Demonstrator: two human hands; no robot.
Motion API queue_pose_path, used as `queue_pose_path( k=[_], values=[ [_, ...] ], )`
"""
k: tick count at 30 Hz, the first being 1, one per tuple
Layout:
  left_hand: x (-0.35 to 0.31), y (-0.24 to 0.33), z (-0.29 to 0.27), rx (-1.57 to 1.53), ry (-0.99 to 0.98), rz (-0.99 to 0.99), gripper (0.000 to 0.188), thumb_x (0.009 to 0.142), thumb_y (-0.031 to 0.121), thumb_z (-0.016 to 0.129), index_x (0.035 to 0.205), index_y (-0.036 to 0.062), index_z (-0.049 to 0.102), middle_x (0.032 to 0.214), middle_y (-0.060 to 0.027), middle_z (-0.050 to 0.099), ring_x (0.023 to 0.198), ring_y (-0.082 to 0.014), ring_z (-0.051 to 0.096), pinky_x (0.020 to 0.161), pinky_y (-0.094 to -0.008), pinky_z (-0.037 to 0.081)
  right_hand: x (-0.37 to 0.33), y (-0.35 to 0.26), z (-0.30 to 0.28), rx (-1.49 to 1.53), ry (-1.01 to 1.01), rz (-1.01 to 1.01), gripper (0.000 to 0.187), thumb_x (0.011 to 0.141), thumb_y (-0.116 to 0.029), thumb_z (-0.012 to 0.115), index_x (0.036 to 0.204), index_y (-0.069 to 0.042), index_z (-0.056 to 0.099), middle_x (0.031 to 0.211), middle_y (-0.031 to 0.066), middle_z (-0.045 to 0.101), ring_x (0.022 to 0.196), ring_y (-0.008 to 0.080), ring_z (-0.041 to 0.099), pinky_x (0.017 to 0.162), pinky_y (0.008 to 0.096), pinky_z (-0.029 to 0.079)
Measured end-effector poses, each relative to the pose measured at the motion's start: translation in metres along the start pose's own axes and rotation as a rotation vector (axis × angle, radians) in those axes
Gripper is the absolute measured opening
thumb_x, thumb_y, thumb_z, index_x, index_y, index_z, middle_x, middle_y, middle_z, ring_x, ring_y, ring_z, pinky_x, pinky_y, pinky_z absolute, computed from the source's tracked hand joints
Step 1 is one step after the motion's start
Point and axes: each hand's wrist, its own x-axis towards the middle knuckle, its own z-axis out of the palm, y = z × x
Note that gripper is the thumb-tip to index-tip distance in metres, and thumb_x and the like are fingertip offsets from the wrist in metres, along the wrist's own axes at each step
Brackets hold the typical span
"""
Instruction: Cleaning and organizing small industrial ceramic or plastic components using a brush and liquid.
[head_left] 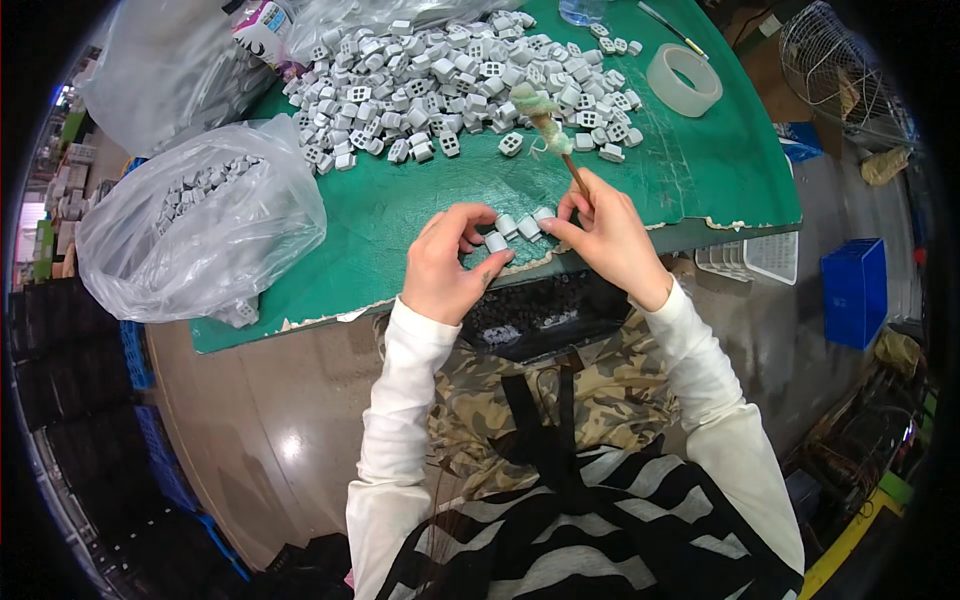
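Observation:
My right hand [610,235] grips a thin brown stick [577,176] whose far end is wrapped in pale green, frayed cloth [535,102]. Its thumb and index fingertip are also at a small grey plastic part [543,213] near the table's front edge. A few more such parts [507,226] lie close beside it, between my two hands. Around their left side curves my left hand [450,258], with thumb and index finger apart and one grey part [496,241] in the gap. Beyond my hands spreads a big heap of the same parts [440,85].
A clear plastic bag [270,210] holding grey parts stands at the left of the green table [390,205]. At the back right are a tape roll [657,75] and a pen [672,28]. Below the front edge, a black bin [530,345] sits at my lap. A blue crate [853,293] stands right.

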Motion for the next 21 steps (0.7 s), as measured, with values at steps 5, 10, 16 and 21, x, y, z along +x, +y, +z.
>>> queue_pose_path(
  k=[5,10,16,21],
  values=[
    [0.002,-0.001,-0.003,-0.032,-0.002,0.012,0.045,0.068,0.003,0.084,0.108,0.0051,0.063,0.100,-0.0041,0.070,0.079,-0.0121,0.061,0.068,-0.0249,0.050,-0.006,0.003,-0.007,0.084,0.036,0.031,0.035,0.076,-0.013,0.079,0.082,-0.002,0.046,0.064,0.0029,0.051,0.055,0.0148,0.044,0.052,0.0316,0.035],
    [0.003,-0.001,-0.003,0.004,0.037,-0.008,0.052,0.066,0.004,0.085,0.113,0.0056,0.062,0.102,-0.0040,0.070,0.073,-0.0117,0.059,0.066,-0.0244,0.050,-0.009,0.008,-0.015,0.146,-0.010,0.075,0.031,0.072,-0.006,0.078,0.095,-0.003,0.057,0.066,-0.0009,0.038,0.057,0.0107,0.037,0.053,0.0279,0.032],
    [0.011,0.004,0.007,0.067,0.042,0.051,0.053,0.064,0.010,0.088,0.113,0.0082,0.070,0.097,-0.0029,0.068,0.066,-0.0103,0.056,0.059,-0.0242,0.047,-0.002,-0.003,-0.009,0.129,-0.101,0.067,0.036,0.069,-0.002,0.078,0.100,-0.004,0.061,0.067,0.0026,0.042,0.059,0.0136,0.040,0.055,0.0300,0.034],
    [0.013,0.003,-0.002,0.041,-0.098,-0.018,0.034,0.066,0.009,0.087,0.098,0.0082,0.075,0.089,-0.0017,0.065,0.063,-0.0090,0.053,0.056,-0.0247,0.045,0.002,-0.001,-0.005,0.083,-0.090,-0.028,0.033,0.068,-0.006,0.080,0.093,-0.002,0.059,0.077,0.0071,0.063,0.062,0.0208,0.049,0.060,0.0335,0.042]
  ],
)
